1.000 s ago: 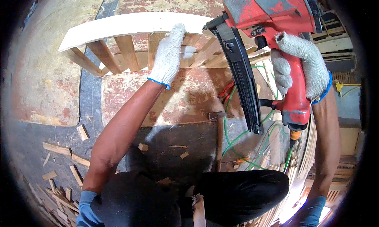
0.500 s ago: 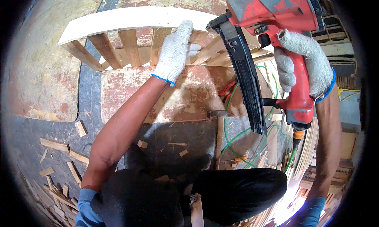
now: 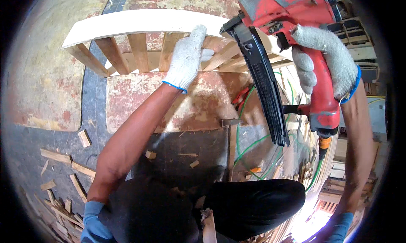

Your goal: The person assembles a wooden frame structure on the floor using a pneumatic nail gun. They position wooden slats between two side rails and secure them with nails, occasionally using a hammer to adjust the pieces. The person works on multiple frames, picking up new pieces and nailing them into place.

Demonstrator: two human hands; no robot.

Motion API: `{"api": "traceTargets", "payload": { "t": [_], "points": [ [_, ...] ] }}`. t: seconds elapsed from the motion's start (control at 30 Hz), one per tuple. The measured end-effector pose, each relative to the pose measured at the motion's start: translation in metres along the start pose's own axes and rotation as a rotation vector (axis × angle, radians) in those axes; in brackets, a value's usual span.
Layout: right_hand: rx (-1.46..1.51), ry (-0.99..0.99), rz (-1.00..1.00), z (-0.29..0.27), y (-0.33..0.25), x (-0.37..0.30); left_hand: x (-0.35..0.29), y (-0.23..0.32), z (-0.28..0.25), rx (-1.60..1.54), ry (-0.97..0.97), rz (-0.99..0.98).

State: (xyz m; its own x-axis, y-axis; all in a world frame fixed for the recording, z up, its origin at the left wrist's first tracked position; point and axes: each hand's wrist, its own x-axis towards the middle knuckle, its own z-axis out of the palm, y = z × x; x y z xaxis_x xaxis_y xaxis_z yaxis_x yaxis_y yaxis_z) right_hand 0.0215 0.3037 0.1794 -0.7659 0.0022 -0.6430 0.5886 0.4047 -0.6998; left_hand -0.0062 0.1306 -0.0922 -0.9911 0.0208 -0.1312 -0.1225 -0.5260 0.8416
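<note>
A slatted wooden frame (image 3: 139, 52) stands on edge across the far part of the work area, its pale top board (image 3: 139, 22) facing up and several slats running down from it. My left hand (image 3: 186, 57), in a white knit glove with a blue cuff, grips that board near the middle, fingers over it and thumb toward the slats. In my gloved right hand (image 3: 327, 61) is a red and grey nail gun (image 3: 323, 88), held by its handle. The gun's nose is by the right part of the board, and its black magazine (image 3: 266, 86) slants down. Whether the nose touches the wood, I cannot tell.
A green air hose (image 3: 239, 141) loops below the gun. A hammer (image 3: 231, 145) and something red (image 3: 241, 97) lie near it. Wood offcuts (image 3: 57, 155) litter the floor at left; long wooden strips (image 3: 330, 150) are stacked at right. Worn boards (image 3: 50, 74) cover the floor.
The nail gun has shifted very slightly, its lower end swinging a little to the right along with my right forearm. My left hand keeps its grip on the frame.
</note>
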Motion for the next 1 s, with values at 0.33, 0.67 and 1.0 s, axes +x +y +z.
{"api": "traceTargets", "payload": {
  "t": [0.33, 0.67, 1.0],
  "points": [
    [-0.007, -0.037, -0.054, 0.002, -0.001, 0.002, 0.001, -0.001, -0.002, -0.002, -0.024, -0.038],
    [-0.012, -0.059, -0.056, 0.002, 0.001, 0.001, 0.001, 0.0, -0.004, 0.0, -0.08, -0.081],
    [-0.078, 0.006, -0.079, 0.013, -0.011, -0.004, -0.003, 0.001, -0.003, 0.007, -0.018, -0.053]
  ]
}}
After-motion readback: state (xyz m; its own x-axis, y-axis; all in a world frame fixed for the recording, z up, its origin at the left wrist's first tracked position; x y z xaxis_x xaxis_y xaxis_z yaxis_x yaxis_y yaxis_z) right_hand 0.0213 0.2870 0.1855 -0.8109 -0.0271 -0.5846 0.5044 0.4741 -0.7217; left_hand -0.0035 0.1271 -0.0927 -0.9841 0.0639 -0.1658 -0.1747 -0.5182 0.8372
